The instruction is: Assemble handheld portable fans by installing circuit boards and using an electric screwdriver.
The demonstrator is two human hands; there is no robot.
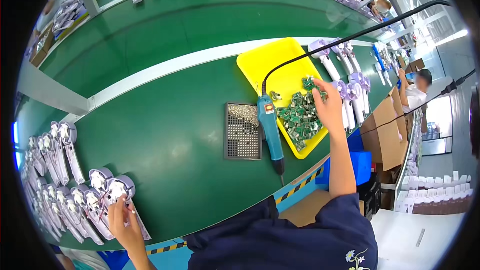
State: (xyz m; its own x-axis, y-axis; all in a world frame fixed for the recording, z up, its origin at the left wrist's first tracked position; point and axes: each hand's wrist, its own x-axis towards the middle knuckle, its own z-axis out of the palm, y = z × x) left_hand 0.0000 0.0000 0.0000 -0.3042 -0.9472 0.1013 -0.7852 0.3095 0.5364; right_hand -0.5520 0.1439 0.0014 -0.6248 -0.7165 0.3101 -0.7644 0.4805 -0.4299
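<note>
At the lower left, my left hand (124,225) has its fingers bent at the neck of an opened handheld fan (119,188), whose white inner part and thin red wires show. The fan's pale handle slants down beside my fingers. Over the yellow tray (265,62) on the right, my right hand (329,107) reaches with thumb and fingers apart. Its fingertips hover close to small green circuit boards (300,115) heaped in the tray. Just left of the tray, a teal electric screwdriver (270,125) lies across the edge of a dark screw tray (243,142).
Rows of opened fans (60,195) fill the bench's left end. Lilac handheld fans (352,92) lie right of the yellow tray. A black cable (350,35) runs from the screwdriver to the upper right. Beyond are a cardboard box (390,130) and another person (416,92).
</note>
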